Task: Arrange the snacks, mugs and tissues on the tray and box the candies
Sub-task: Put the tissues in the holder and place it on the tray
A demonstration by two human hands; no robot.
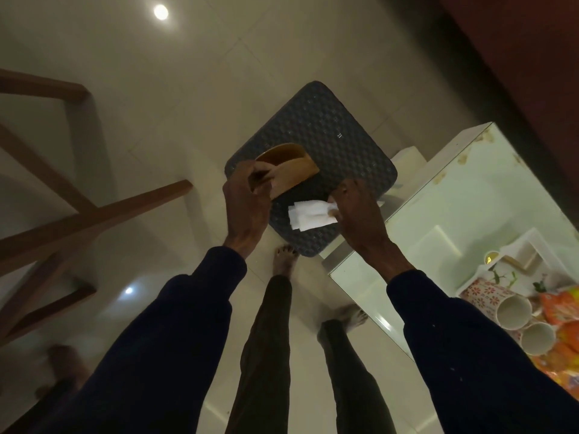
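A pale tiled floor (pixel 194 98) is filling most of the view, with brown wooden furniture legs (pixel 94 214) crossing it on the left. At the right a white glass-topped table (pixel 454 195) is standing, and near its right edge a white tray (pixel 529 245) is carrying two floral mugs (pixel 513 311) lying with their mouths toward the camera, beside orange snack packets (pixel 560 308). In the middle, farther off, a dark woven stool (pixel 329 133) is sitting on the floor just beside the table's far corner. Over the stool's near left part the left hand (pixel 246 208) is gripping a curved wooden tissue holder (pixel 288 170), tilted. Over its near right part the right hand (pixel 360 217) is pinching a stack of folded white tissues (pixel 308 216) by its right end, apart from the holder.
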